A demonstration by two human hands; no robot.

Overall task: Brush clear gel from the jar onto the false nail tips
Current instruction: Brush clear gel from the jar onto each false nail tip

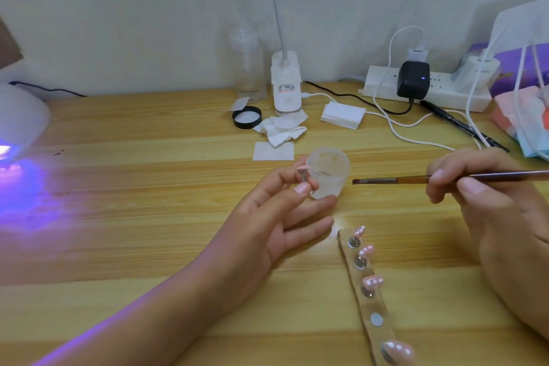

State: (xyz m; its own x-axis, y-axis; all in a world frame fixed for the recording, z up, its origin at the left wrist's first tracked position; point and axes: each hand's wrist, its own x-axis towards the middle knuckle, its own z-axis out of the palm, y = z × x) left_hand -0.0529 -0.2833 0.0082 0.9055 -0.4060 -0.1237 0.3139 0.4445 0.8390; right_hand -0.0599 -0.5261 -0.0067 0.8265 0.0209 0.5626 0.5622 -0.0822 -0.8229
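pale wall behind, and a wooden desk (148,217) crowded along its back edge with cables, wipes and a black lid (246,117). the frosted jar (329,172) sits mid-desk, open. the left hand (267,226) pinches a pink nail tip (303,170) between thumb and forefinger right against the jar's near side, its other fingers stretched out along the jar's base. the right hand (490,196) is closed round the brush (416,179) in a pen grip. the brush is level, bristles pointing at the jar and just short of its wall. whether the bristles carry gel is hard to tell, as they are small and soft in this view. more tips stand on a strip (372,300) near the right wrist, with one mount bare.

risks from here, as i judge them:
- the held tip is tiny and gripped only at its stem, so a firm stroke could twist it out of the pinch.
- the outstretched left fingers touch or nearly touch the jar, so shifting them could tip it.
- the right wrist hovers near the strip, and dropping it could knock the mounted tips.
- the lamp (20,119) at far left glows violet across the desk, and stray light may thicken gel in the open jar.
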